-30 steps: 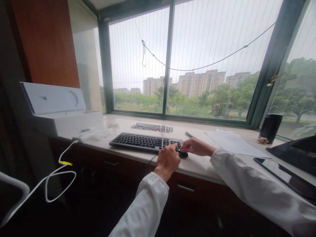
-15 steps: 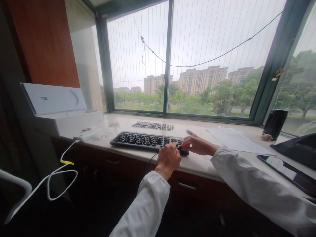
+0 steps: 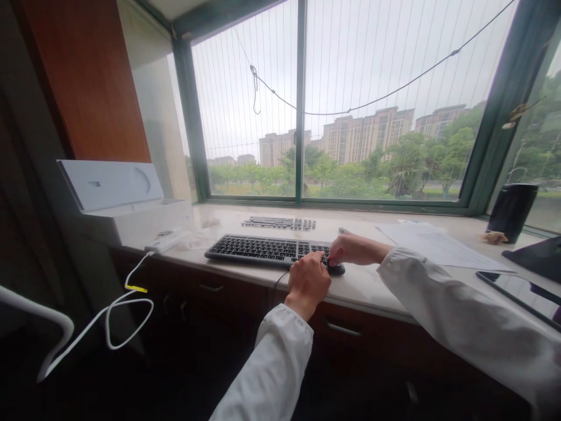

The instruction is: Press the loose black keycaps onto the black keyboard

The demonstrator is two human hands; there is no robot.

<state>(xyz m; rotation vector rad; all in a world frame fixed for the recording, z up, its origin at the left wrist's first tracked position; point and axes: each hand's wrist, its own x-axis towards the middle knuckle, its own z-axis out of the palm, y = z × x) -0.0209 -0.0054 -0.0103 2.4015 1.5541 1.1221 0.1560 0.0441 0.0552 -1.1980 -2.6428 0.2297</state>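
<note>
A black wired keyboard (image 3: 252, 248) lies on the pale counter, its long side facing me. My left hand (image 3: 309, 279) rests against the front of its number pad end with fingers curled over the keys. My right hand (image 3: 350, 250) comes in from the right, fingertips pinched together at the same right end, almost touching the left fingers. Whatever sits between the fingertips of either hand is too small or hidden to make out. Loose dark keycaps (image 3: 280, 223) are laid out in rows behind the keyboard. The keyboard's cable hangs over the front edge beside my left hand.
To the left, an open white box (image 3: 146, 217) stands near a white power strip (image 3: 164, 241) with its cord. Paper sheets (image 3: 438, 245), a dark tablet-like device (image 3: 521, 295) and a black cylinder (image 3: 512, 213) lie or stand to the right. Windows (image 3: 385, 99) back the counter.
The view has turned slightly left, so everything sits further right. My right hand has closed in, its fingers now more curled against the keyboard's right end. My left hand stays at the number pad.
</note>
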